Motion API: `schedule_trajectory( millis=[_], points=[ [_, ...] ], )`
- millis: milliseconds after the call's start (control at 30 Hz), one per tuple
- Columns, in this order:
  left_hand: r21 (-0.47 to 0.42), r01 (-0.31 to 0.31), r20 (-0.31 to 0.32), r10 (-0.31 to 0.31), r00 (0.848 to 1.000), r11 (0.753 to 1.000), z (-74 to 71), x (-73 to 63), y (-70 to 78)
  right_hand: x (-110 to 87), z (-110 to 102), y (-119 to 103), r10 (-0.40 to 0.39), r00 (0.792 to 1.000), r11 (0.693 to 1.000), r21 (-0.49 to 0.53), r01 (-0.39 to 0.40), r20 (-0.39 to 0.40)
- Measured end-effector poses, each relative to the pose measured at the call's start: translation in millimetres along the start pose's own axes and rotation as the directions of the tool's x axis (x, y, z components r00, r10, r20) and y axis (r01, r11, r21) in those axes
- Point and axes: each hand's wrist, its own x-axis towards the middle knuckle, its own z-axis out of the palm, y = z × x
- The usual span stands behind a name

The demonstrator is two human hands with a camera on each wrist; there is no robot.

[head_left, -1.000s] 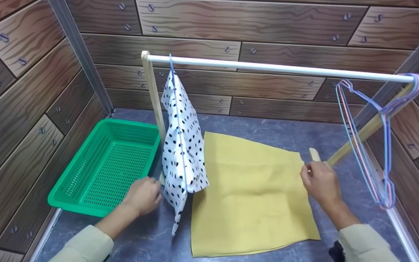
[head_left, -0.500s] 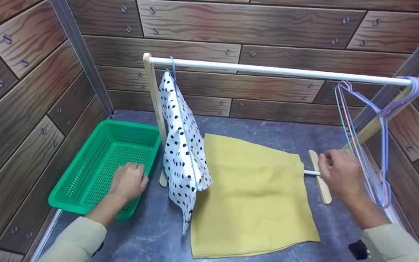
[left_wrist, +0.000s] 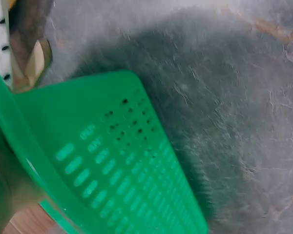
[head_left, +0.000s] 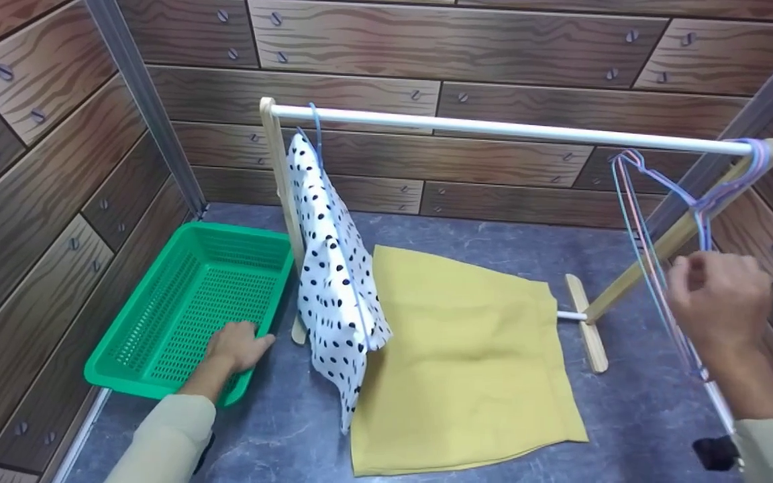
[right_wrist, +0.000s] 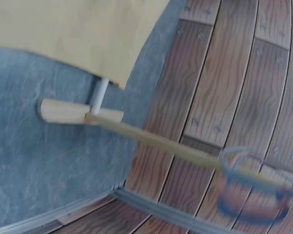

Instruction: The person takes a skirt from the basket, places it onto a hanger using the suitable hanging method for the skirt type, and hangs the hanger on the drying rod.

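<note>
My left hand (head_left: 235,349) rests at the right rim of a green perforated basket (head_left: 188,315), fingers over the inside and thumb out across the rim. In the left wrist view the basket's slotted wall (left_wrist: 112,161) fills the lower left. My right hand (head_left: 722,302) is raised beside the hangers (head_left: 698,201) at the rack's right end, fingers loosely bent, overlapping them in the head view. The right wrist view shows these blue and pink hangers (right_wrist: 254,185) blurred. A white cloth with black dots (head_left: 333,282) hangs from a blue hanger at the rack's left.
A yellow cloth (head_left: 467,362) lies flat under the rack, covering part of its lower white rod (head_left: 571,315). The rack's top bar (head_left: 507,129) runs across on wooden posts, with a wooden foot (head_left: 586,325) at the right. Wood-patterned walls (head_left: 494,47) enclose the grey surface.
My right hand has moved right from the rack's foot, up to the hangers. My left hand has moved left from beside the dotted cloth to the basket rim. The dotted cloth has swung slightly.
</note>
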Motion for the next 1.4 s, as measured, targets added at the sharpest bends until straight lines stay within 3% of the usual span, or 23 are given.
schedule_trajectory(
  millis=[133, 333, 433, 533, 667, 767, 1167, 1400],
  points=[
    [-0.071, -0.006, 0.032, 0.008, 0.999, 0.997, -0.5, 5.5, -3.7, -2.8, -5.1, 14.6, 0.075, 0.997, 0.997, -0.032, -0.076, -0.017],
    [-0.142, -0.021, 0.055, 0.029, 0.998, 0.990, 0.4, 10.3, -6.1, -2.7, -10.0, 27.9, 0.174, 0.976, 0.980, -0.123, -0.158, 0.130],
    [-0.150, -0.026, 0.061, 0.035, 0.998, 0.988, 0.3, 10.7, -6.5, 1.1, -11.9, 29.4, 0.152, 0.973, 0.980, -0.151, -0.126, 0.175],
    [-0.158, -0.038, 0.067, 0.049, 0.997, 0.987, 2.2, 10.6, -6.7, 7.8, -15.6, 29.8, 0.084, 0.974, 0.982, -0.182, -0.045, 0.212],
    [-0.181, -0.036, 0.081, 0.052, 0.995, 0.983, 0.8, 10.7, -6.9, 21.3, -21.4, 27.3, 0.016, 0.955, 0.976, -0.211, 0.049, 0.297],
    [-0.183, -0.030, 0.095, 0.048, 0.994, 0.983, -2.0, 10.1, -7.2, 28.3, -25.2, 25.2, 0.016, 0.933, 0.975, -0.214, 0.066, 0.360],
    [-0.209, 0.007, 0.118, 0.019, 0.993, 0.978, 0.1, 10.8, -4.4, 37.4, -28.8, 21.6, 0.007, 0.930, 0.981, -0.181, 0.065, 0.368],
    [-0.229, -0.001, 0.100, 0.024, 0.995, 0.973, -1.1, 10.1, -5.8, 46.0, -25.2, 9.0, -0.008, 0.950, 0.988, -0.146, 0.057, 0.312]
  ],
)
